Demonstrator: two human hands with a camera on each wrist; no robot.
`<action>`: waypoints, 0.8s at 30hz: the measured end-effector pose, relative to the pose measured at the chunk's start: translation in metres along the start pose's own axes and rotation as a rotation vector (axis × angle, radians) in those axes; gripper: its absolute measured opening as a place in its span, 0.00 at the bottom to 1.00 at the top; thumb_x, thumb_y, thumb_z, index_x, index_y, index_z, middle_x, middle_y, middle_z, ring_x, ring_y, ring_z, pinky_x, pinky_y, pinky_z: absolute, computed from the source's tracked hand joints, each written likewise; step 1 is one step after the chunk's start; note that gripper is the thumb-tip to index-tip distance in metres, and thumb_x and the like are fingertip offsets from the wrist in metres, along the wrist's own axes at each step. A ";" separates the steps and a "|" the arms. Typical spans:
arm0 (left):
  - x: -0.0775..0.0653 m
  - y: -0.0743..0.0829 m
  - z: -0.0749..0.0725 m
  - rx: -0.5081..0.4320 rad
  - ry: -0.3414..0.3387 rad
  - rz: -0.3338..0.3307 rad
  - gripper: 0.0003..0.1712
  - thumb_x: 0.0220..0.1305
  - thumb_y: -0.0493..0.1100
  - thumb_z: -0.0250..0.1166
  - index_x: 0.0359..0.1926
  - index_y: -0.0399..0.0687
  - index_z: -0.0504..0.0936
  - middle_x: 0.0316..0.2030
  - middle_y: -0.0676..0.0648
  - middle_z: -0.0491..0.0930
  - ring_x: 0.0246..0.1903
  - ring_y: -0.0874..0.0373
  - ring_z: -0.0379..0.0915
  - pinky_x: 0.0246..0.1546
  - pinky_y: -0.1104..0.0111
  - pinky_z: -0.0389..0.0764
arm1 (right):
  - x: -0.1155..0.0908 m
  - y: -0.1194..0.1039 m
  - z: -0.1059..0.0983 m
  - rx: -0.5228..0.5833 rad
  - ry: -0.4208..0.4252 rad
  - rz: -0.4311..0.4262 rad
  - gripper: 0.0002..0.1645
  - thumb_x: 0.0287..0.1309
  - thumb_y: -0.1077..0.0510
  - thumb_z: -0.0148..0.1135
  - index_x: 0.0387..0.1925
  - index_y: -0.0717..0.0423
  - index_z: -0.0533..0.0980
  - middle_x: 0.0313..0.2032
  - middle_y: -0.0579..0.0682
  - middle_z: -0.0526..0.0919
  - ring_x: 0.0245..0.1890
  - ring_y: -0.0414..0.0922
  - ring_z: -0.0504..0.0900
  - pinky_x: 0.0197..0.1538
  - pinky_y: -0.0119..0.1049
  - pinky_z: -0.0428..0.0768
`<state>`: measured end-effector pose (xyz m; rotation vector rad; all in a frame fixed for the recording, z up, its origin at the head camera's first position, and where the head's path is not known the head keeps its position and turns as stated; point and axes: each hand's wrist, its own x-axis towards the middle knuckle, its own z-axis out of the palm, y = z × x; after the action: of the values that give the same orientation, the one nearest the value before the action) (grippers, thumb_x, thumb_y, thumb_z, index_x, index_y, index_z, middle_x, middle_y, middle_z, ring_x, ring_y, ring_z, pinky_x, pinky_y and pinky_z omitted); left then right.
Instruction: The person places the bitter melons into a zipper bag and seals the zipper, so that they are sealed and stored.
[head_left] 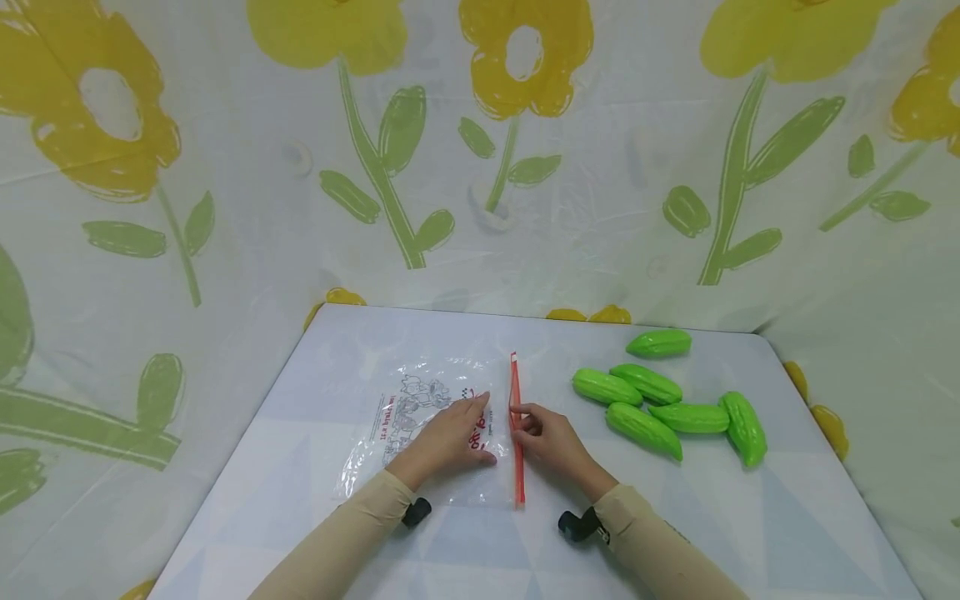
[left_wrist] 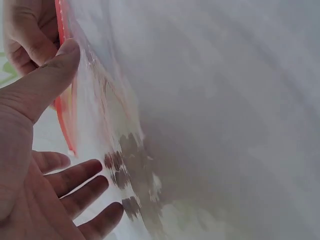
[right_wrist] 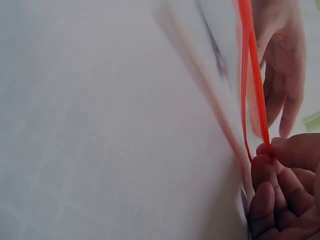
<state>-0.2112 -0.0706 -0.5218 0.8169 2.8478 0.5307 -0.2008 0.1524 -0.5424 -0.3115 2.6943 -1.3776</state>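
A clear plastic zip bag with red lettering and line drawings lies flat on the table, its red zip edge toward the right. My right hand pinches that edge near its middle between thumb and fingers. In the right wrist view the red edge splits into two strips with a narrow gap, meeting at the fingertips. My left hand is over the printed part of the bag, fingers extended and thumb spread apart. The left wrist view shows its thumb beside the red edge, over the clear film.
Several bright green, ridged toy vegetables lie in a loose group on the table, right of the bag. One of them sits apart near the back edge. A flower-printed curtain stands behind the table and along its sides.
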 end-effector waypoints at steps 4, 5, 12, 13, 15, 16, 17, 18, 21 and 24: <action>0.003 0.002 -0.001 -0.031 0.018 0.009 0.62 0.53 0.65 0.76 0.79 0.44 0.57 0.71 0.41 0.68 0.70 0.45 0.63 0.71 0.54 0.66 | 0.001 -0.001 -0.002 0.101 -0.019 0.050 0.25 0.64 0.60 0.70 0.62 0.51 0.78 0.35 0.44 0.83 0.33 0.42 0.80 0.33 0.31 0.82; 0.003 0.002 -0.001 -0.048 0.022 0.012 0.61 0.53 0.65 0.76 0.79 0.45 0.57 0.71 0.41 0.68 0.70 0.45 0.63 0.71 0.54 0.67 | 0.000 -0.002 -0.002 0.126 -0.025 0.062 0.25 0.64 0.59 0.70 0.62 0.50 0.78 0.35 0.45 0.83 0.32 0.42 0.80 0.32 0.32 0.82; 0.008 0.009 -0.003 -0.181 0.029 -0.004 0.56 0.56 0.65 0.74 0.79 0.53 0.60 0.72 0.45 0.67 0.71 0.47 0.62 0.69 0.52 0.69 | -0.001 -0.006 -0.004 0.215 -0.053 0.080 0.26 0.64 0.58 0.70 0.63 0.52 0.77 0.36 0.46 0.84 0.32 0.44 0.80 0.30 0.33 0.80; 0.009 0.010 -0.002 -0.180 0.036 0.000 0.55 0.56 0.65 0.74 0.79 0.53 0.60 0.72 0.45 0.67 0.71 0.47 0.62 0.69 0.52 0.70 | -0.001 -0.006 -0.004 0.228 -0.058 0.081 0.26 0.64 0.58 0.70 0.63 0.52 0.77 0.36 0.46 0.84 0.32 0.45 0.79 0.30 0.32 0.79; 0.010 0.011 0.000 -0.173 0.052 0.004 0.55 0.56 0.65 0.74 0.78 0.54 0.61 0.71 0.45 0.68 0.71 0.47 0.63 0.68 0.52 0.71 | 0.000 -0.006 -0.004 0.254 -0.065 0.082 0.26 0.64 0.58 0.70 0.63 0.53 0.76 0.36 0.47 0.84 0.32 0.45 0.79 0.30 0.32 0.79; 0.011 0.012 0.001 -0.172 0.060 0.006 0.54 0.56 0.65 0.74 0.78 0.54 0.62 0.71 0.46 0.68 0.70 0.48 0.64 0.68 0.52 0.71 | 0.000 -0.005 -0.004 0.268 -0.068 0.087 0.26 0.64 0.58 0.69 0.63 0.52 0.76 0.37 0.47 0.84 0.32 0.45 0.79 0.31 0.32 0.79; 0.012 0.012 0.002 -0.172 0.066 0.008 0.54 0.56 0.65 0.75 0.77 0.54 0.62 0.71 0.46 0.68 0.70 0.48 0.64 0.68 0.52 0.71 | 0.000 -0.005 -0.003 0.279 -0.069 0.087 0.26 0.65 0.58 0.69 0.63 0.52 0.76 0.37 0.47 0.84 0.32 0.45 0.79 0.31 0.32 0.79; 0.012 0.012 0.003 -0.173 0.073 0.009 0.53 0.56 0.64 0.75 0.77 0.54 0.63 0.71 0.46 0.69 0.70 0.48 0.64 0.67 0.52 0.72 | 0.000 -0.004 -0.003 0.289 -0.071 0.085 0.26 0.65 0.58 0.69 0.64 0.52 0.76 0.37 0.48 0.84 0.33 0.45 0.79 0.31 0.32 0.78; 0.013 0.013 0.004 -0.180 0.085 0.009 0.52 0.55 0.62 0.76 0.76 0.53 0.65 0.70 0.47 0.69 0.70 0.48 0.64 0.67 0.52 0.72 | 0.000 -0.003 -0.002 0.308 -0.071 0.075 0.26 0.66 0.57 0.68 0.64 0.51 0.76 0.37 0.48 0.84 0.34 0.45 0.79 0.33 0.33 0.79; 0.013 0.014 0.005 -0.185 0.088 0.007 0.51 0.55 0.61 0.77 0.76 0.52 0.65 0.70 0.47 0.70 0.70 0.48 0.64 0.68 0.52 0.71 | 0.000 -0.003 -0.002 0.329 -0.071 0.065 0.24 0.69 0.55 0.65 0.64 0.52 0.76 0.39 0.49 0.86 0.35 0.45 0.80 0.36 0.33 0.81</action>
<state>-0.2138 -0.0515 -0.5218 0.7891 2.8191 0.8365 -0.2004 0.1521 -0.5390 -0.2350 2.3466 -1.7186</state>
